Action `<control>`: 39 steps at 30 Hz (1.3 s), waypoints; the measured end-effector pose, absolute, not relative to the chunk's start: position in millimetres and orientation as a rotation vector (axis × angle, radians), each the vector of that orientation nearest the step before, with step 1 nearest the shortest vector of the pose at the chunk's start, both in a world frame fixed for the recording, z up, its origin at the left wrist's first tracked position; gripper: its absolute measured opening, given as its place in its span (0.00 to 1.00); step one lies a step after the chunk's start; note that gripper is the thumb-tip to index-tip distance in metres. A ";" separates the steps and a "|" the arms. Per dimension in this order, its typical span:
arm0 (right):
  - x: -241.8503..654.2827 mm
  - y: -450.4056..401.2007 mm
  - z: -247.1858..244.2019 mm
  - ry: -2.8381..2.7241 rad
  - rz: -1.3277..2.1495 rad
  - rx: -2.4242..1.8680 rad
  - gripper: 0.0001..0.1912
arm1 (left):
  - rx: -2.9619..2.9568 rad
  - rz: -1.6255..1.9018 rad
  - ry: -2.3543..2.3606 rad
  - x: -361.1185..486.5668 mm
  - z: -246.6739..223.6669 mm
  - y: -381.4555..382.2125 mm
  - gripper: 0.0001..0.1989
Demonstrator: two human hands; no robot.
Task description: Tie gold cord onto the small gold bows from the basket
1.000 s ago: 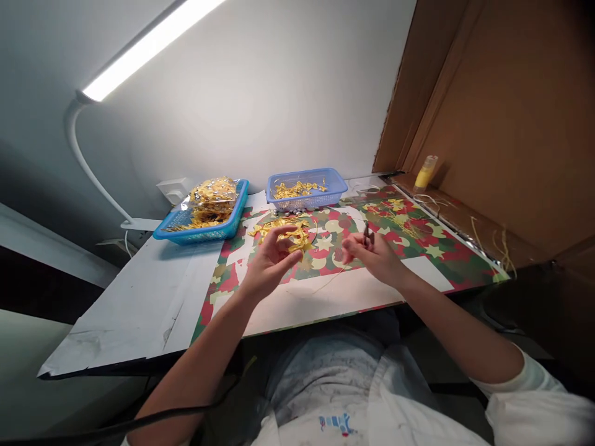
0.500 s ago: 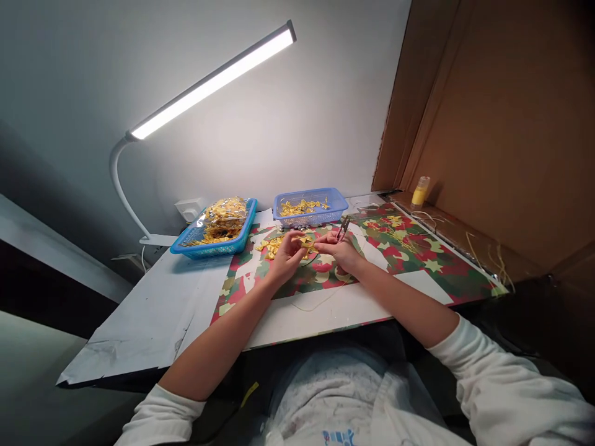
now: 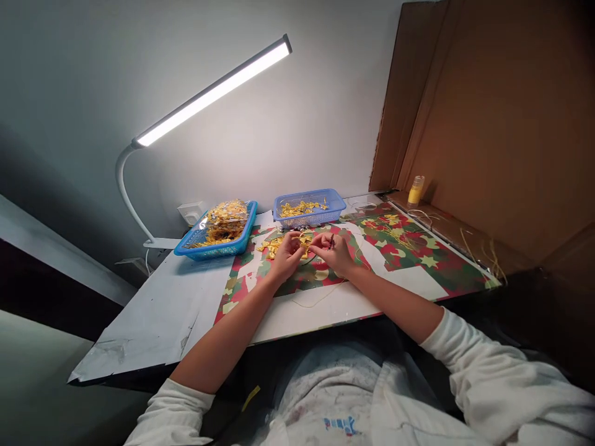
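Note:
My left hand (image 3: 287,259) is closed, with thumb and index finger pinching a small shiny yellow ribbon piece (image 3: 305,243), which looks like a bow. From the other side my right hand (image 3: 338,254) meets it, fingertips pinched at the piece's right edge. Tucked in the right hand is a small dark pointed tool (image 3: 331,242); its exact kind is too small to make out. Beside and behind my left hand lies a pile of similar yellow pieces (image 3: 270,248). A thin yellow cord (image 3: 316,305) curves over the white part of the tabletop below my hands.
A blue basket (image 3: 211,249) with bagged yellow pieces stands at left, and a lighter blue basket (image 3: 310,218) with loose ones behind my hands. A clamp lamp (image 3: 214,90) shines above. Loose yellow cords (image 3: 395,234) and a small yellow-filled bottle (image 3: 416,191) are at right.
My right hand has turned and come closer to the left. The dark tool, earlier pointing up, now shows shorter between the fingers. The view has shifted slightly.

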State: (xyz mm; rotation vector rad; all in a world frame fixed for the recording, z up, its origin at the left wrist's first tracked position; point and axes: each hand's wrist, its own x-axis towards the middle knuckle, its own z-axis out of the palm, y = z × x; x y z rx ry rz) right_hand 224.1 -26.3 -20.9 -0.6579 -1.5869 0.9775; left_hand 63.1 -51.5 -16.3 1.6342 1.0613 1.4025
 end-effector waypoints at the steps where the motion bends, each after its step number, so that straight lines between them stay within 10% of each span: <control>1: 221.5 -26.4 -22.6 -1.581 0.994 -0.655 0.23 | 1.639 1.384 1.050 63.7 -16.0 -51.6 0.15; 22: 226.0 -16.9 -16.4 -1.271 1.638 -0.554 0.29 | 1.627 1.335 0.969 64.3 -10.7 -55.7 0.08; 39: 227.9 -22.0 -18.2 -1.455 1.447 -0.598 0.26 | 1.533 1.287 0.929 64.9 -11.2 -58.2 0.13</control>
